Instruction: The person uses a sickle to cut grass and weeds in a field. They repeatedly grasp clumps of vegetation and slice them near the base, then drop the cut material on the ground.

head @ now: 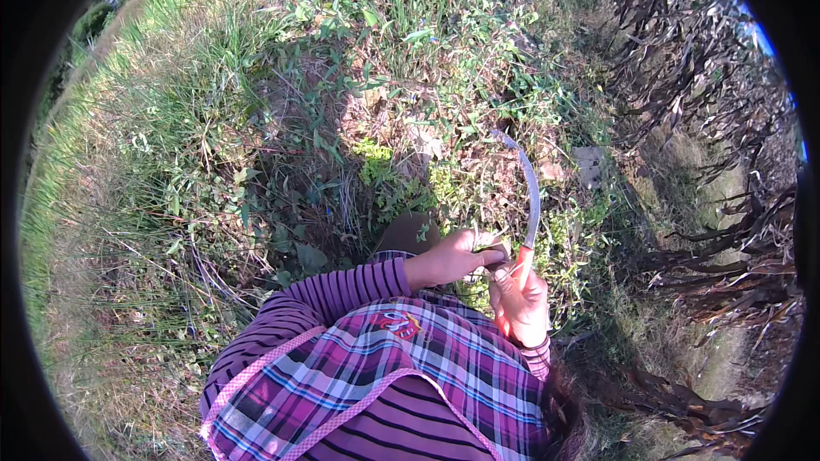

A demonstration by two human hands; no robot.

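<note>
A sickle with a curved, toothed-looking metal blade [531,189] and an orange handle [524,267] points upward and away from me. My right hand [524,307] is wrapped around that handle, its thumb towards my other hand. Just beside it, my left hand [453,257] pinches some thin green plant stems [482,244] between thumb and fingers. The fingertips of both hands nearly meet; whether they touch is hard to tell. Low leafy weeds [448,189] grow right in front of the hands. Below lies my plaid apron [359,378] over a striped sleeve [339,294].
Dry, brown corn-like stalks [679,77] stand along the right side. A grey block [588,165] sits among the weeds beyond the blade. Tall grass [128,205] covers the slope at the left. A brown rounded shape, perhaps my knee or shoe [407,232], shows beyond the left wrist.
</note>
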